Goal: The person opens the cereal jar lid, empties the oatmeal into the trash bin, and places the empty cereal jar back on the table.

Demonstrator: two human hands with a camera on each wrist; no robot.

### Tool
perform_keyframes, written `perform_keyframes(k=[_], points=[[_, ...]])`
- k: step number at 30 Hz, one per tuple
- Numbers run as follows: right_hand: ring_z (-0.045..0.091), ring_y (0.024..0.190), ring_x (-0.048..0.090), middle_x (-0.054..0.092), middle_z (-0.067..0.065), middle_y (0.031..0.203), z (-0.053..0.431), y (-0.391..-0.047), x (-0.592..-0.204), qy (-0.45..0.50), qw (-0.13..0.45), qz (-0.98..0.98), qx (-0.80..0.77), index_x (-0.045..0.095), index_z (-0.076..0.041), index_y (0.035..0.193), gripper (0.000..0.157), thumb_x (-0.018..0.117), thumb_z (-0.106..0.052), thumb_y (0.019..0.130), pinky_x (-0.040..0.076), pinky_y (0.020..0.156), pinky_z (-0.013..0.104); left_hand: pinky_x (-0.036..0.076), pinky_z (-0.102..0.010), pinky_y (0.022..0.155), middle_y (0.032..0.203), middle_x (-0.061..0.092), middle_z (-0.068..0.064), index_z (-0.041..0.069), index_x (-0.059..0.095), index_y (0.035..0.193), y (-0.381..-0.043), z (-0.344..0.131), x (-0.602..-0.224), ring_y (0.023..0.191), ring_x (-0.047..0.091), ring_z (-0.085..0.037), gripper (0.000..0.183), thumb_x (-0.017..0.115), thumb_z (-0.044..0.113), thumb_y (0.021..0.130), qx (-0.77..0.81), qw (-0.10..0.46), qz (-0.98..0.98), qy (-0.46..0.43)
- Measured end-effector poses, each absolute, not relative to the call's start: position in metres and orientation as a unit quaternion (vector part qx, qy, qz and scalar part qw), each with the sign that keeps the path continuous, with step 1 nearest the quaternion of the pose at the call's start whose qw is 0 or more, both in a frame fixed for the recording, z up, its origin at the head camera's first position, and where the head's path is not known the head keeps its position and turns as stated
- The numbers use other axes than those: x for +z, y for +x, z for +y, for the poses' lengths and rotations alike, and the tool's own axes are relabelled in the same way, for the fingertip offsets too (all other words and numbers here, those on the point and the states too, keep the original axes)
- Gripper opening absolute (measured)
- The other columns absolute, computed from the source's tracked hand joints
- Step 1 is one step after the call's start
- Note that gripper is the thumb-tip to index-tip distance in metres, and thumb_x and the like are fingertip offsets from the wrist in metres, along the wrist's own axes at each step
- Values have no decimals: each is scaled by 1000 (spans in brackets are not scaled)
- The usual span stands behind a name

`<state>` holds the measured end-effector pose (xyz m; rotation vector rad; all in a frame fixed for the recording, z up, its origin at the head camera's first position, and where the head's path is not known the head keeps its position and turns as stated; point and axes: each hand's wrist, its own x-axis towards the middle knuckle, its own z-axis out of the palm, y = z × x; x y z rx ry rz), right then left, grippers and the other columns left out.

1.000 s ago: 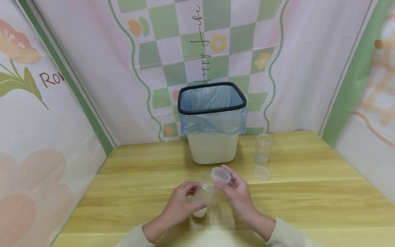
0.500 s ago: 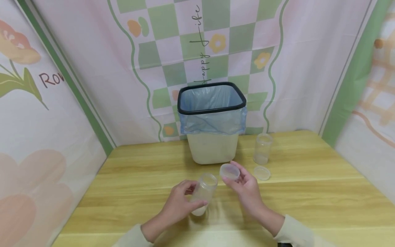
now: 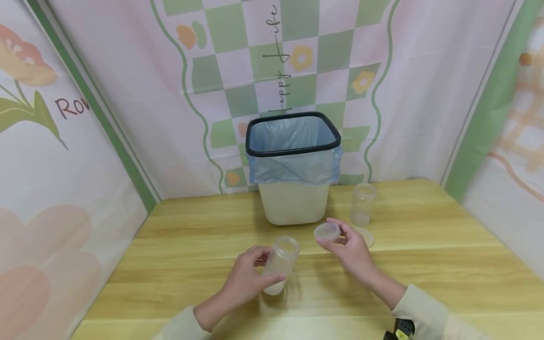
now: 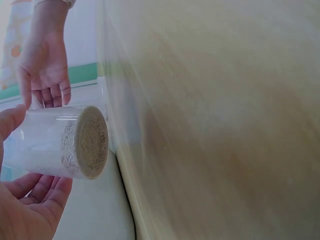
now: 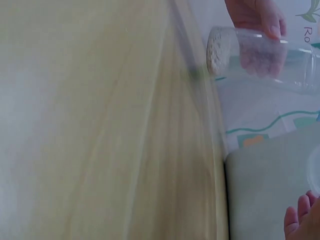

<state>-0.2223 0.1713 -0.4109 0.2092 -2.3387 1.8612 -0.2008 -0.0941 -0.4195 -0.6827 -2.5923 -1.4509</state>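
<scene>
My left hand [image 3: 250, 274] grips a clear plastic jar [image 3: 284, 257] between thumb and fingers, tilted a little to the right, its mouth uncovered. A pale, grainy layer [image 4: 93, 142] shows at the jar's bottom in the left wrist view. To the right, my right hand [image 3: 350, 248] pinches a translucent round lid [image 3: 327, 232] by its edge, apart from the jar and above the table. In the right wrist view the lid [image 5: 315, 170] is cut off by the frame's edge, and my left hand [image 5: 260, 45] shows through the jar's wall.
A bin [image 3: 294, 203] with a blue liner and black rim stands at the back middle of the wooden table [image 3: 191, 236]. Right of it is a second clear jar [image 3: 362, 204], upright and uncovered. Another lid [image 3: 366, 237] lies before that jar, partly behind my right hand.
My right hand has moved the lid away from the jar's mouth, to the right and slightly toward the back. My left hand keeps the jar in nearly the same place.
</scene>
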Motion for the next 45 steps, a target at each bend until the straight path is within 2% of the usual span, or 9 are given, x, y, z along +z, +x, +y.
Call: perform_keyframes(k=[6, 13, 18, 22, 28, 36, 42, 45], points=[[30, 96, 58, 58, 17, 118, 182, -231, -406, 79, 57, -830, 549, 47, -1, 139, 64, 74, -29, 88, 55, 70, 33, 53, -26, 84, 107, 63, -3, 2, 63, 116, -202, -95, -419, 98, 62, -19, 57, 85, 32, 73, -480, 37, -848, -221], [32, 98, 60, 61, 18, 117, 189, -240, -405, 115, 82, -877, 459, 52, 4, 133, 64, 74, -34, 87, 53, 80, 41, 53, -27, 86, 109, 63, -4, 2, 63, 118, -202, -96, -418, 100, 61, -21, 57, 85, 31, 74, -494, 22, -842, -214], [33, 100, 59, 61, 16, 112, 193, -245, -407, 131, 90, -903, 400, 54, 7, 129, 68, 74, -41, 86, 52, 82, 48, 53, -26, 85, 109, 64, -4, 3, 63, 117, -204, -96, -419, 100, 62, -21, 55, 85, 29, 74, -502, 18, -838, -212], [31, 100, 58, 61, 14, 107, 196, -251, -408, 137, 75, -917, 368, 56, 8, 125, 69, 73, -44, 85, 51, 83, 48, 53, -27, 85, 109, 64, -4, 3, 63, 117, -205, -96, -420, 99, 62, -22, 54, 85, 29, 74, -506, 17, -836, -211], [29, 93, 58, 62, 14, 103, 199, -259, -411, 144, 53, -932, 330, 62, 4, 114, 59, 75, -44, 83, 52, 78, 47, 53, -26, 85, 109, 64, -5, 4, 63, 118, -205, -96, -420, 100, 62, -24, 55, 85, 30, 75, -507, 12, -837, -205], [36, 97, 60, 62, 24, 110, 200, -264, -413, 150, 57, -952, 262, 58, 12, 119, 66, 77, -39, 82, 52, 79, 50, 53, -31, 87, 109, 65, -5, 2, 63, 118, -204, -95, -419, 100, 62, -22, 55, 84, 29, 75, -514, 8, -833, -204], [30, 86, 59, 62, 19, 101, 196, -268, -415, 140, 65, -961, 230, 55, 11, 118, 67, 81, -36, 77, 53, 68, 43, 53, -30, 86, 109, 65, -5, 2, 63, 118, -204, -94, -420, 99, 62, -21, 55, 85, 28, 75, -511, 11, -835, -205], [31, 86, 60, 62, 19, 100, 194, -270, -417, 142, 65, -964, 215, 57, 10, 117, 66, 82, -35, 76, 53, 69, 44, 53, -29, 86, 109, 65, -5, 2, 63, 118, -204, -94, -420, 99, 62, -21, 55, 85, 28, 75, -511, 10, -835, -205]])
